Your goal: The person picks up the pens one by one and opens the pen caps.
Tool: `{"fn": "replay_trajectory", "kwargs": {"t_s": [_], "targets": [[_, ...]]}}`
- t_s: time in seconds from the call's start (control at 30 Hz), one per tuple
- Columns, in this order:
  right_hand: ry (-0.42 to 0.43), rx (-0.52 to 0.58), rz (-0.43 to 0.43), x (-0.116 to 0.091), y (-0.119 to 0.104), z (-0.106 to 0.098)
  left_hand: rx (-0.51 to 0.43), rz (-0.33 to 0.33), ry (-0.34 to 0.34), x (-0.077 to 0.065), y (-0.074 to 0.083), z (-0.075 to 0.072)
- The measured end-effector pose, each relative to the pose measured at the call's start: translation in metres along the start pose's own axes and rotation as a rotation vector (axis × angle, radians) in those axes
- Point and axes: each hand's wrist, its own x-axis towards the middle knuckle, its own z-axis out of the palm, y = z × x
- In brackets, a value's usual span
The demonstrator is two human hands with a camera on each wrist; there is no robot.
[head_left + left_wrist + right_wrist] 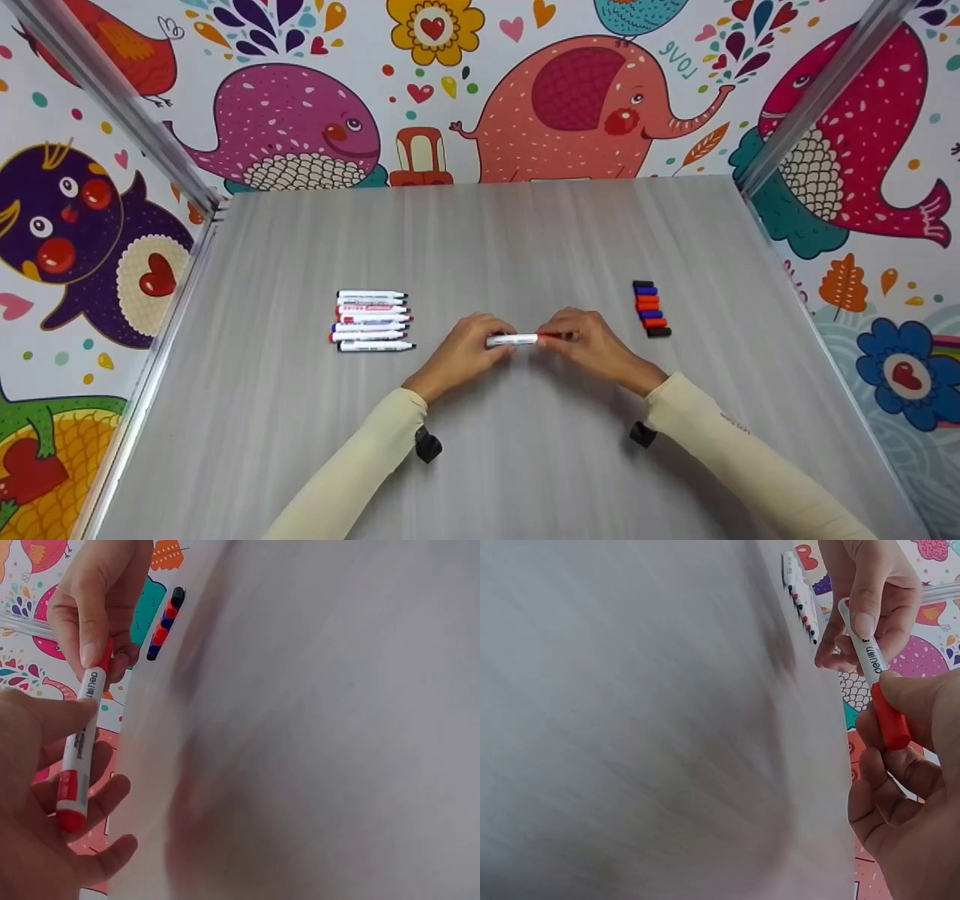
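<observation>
A white marker [512,340] with red ends is held level above the table between both hands. My left hand [466,346] pinches its white barrel [83,720] between thumb and fingers, the red tail end [71,820] pointing toward that palm. On the other side, my right hand [592,343] pinches the red cap [890,718]. Cap and barrel meet with no gap that I can see. To the left of the hands lies a row of several white markers [373,319]. Over on the right is a short column of several black, blue and red caps [650,309].
The grey wood-grain table [487,247] runs back to a wall [337,45] printed with cartoon animals. Metal frame posts [825,97] rise at the table's back corners. A black wrist device [428,445] hangs under the left sleeve.
</observation>
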Motion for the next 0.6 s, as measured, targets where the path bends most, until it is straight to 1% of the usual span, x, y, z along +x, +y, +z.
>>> {"fn": "replay_trajectory", "kwargs": {"t_s": [0.17,0.37,0.6], "targets": [[-0.018,0.028,0.041,0.000,-0.004,0.001,0.046,0.035,-0.023,0.004,0.006,0.001],[-0.040,0.053,0.088,-0.001,-0.005,0.003,0.072,0.072,-0.033,0.007,0.009,0.003],[-0.056,0.044,0.098,0.001,-0.009,0.002,0.107,0.076,-0.041,0.009,0.012,0.003]]}}
